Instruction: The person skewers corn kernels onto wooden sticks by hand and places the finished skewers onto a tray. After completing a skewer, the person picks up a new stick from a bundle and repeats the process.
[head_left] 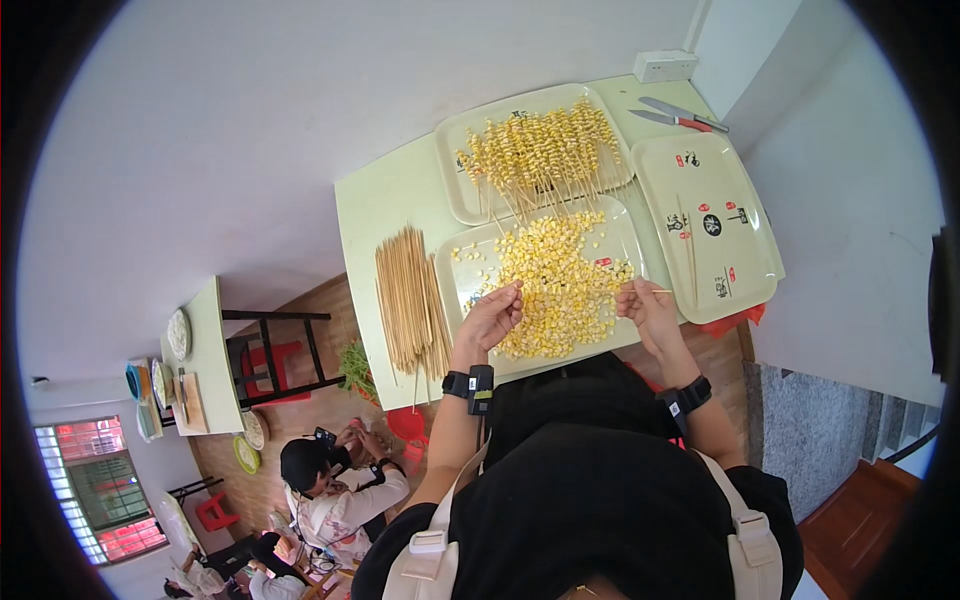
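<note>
My right hand (650, 312) pinches a thin wooden skewer (662, 291), whose end sticks out to the right of the fingers. Over the left part of the near tray, my left hand (490, 316) is closed with its fingertips pressed together; anything in them is too small to make out. Loose yellow corn kernels (556, 290) lie heaped between and below both hands on that tray (462, 240). Behind it, a second tray (452, 140) carries many skewers threaded with corn kernels (540, 150). A large bundle of bare skewers (408, 300) rests left of the kernels.
A third tray (745, 260) at the right bears a couple of bare skewers (687, 245). Two knives (680, 115) lie at the table's far right corner. A co-worker (335, 500) sits low at the left, near a red stool (408, 428) and a green plant (356, 368).
</note>
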